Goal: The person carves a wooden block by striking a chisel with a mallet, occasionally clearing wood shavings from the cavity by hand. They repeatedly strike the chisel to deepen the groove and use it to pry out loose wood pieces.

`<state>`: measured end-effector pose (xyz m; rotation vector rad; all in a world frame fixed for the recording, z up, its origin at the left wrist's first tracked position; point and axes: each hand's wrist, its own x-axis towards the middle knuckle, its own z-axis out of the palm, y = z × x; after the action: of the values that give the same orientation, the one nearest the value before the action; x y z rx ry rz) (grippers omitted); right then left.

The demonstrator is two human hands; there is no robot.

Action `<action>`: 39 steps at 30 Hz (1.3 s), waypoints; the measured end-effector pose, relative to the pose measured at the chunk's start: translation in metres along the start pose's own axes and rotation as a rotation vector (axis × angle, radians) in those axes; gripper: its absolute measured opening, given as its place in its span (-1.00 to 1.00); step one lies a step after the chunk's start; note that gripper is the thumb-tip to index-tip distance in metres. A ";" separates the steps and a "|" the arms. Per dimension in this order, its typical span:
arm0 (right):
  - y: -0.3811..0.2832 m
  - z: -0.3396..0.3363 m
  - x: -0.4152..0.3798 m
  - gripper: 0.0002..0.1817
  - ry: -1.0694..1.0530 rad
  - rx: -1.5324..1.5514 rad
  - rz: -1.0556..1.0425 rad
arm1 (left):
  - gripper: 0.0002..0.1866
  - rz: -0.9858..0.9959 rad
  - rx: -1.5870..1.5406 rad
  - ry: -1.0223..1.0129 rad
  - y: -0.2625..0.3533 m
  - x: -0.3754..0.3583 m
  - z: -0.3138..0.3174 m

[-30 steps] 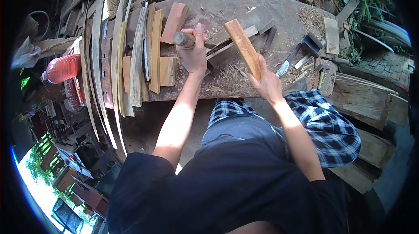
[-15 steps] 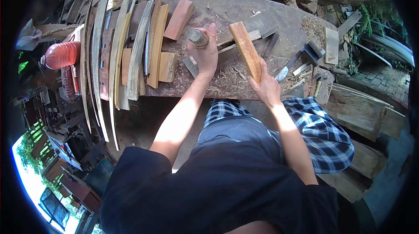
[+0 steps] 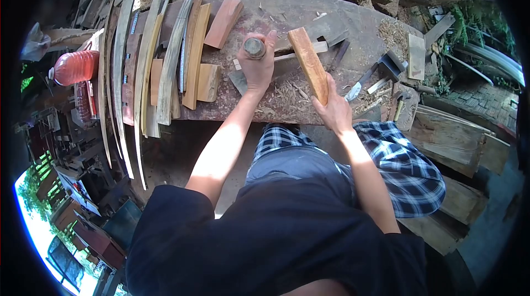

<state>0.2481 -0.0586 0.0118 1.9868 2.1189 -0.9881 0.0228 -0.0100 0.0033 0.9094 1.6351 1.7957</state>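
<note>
My left hand point(image 3: 258, 67) is wrapped round a chisel point(image 3: 254, 48) held upright. I see the round top of its handle end-on; the blade is hidden below my fist. In my right hand point(image 3: 337, 107) is a wooden block point(image 3: 308, 61), gripped near its lower end, its far end raised beside the chisel and apart from it. Beneath my left hand and the block a pale wooden strip point(image 3: 318, 48) lies across the bench point(image 3: 367, 17). Wood shavings point(image 3: 288, 93) are scattered between my hands.
To the left lie several long wooden strips point(image 3: 175, 58), a reddish wood block point(image 3: 223, 21) and a bottle of pink liquid point(image 3: 75, 68). A dark metal-headed tool point(image 3: 392, 65) and a hammer point(image 3: 401, 102) lie at the right. Boards point(image 3: 444, 136) lean beyond the bench.
The chisel has tipped more upright, so its handle top faces me more squarely. The wooden block has shifted only slightly, and both hands keep their hold.
</note>
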 end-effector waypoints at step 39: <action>-0.017 -0.027 -0.011 -0.06 -0.002 0.110 -0.021 | -0.81 -0.291 -0.325 0.104 -0.049 0.026 -0.031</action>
<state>0.2435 -0.0539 0.0447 2.0145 2.1319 -1.1331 -0.0201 -0.0041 -0.0432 0.4171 1.3947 1.8518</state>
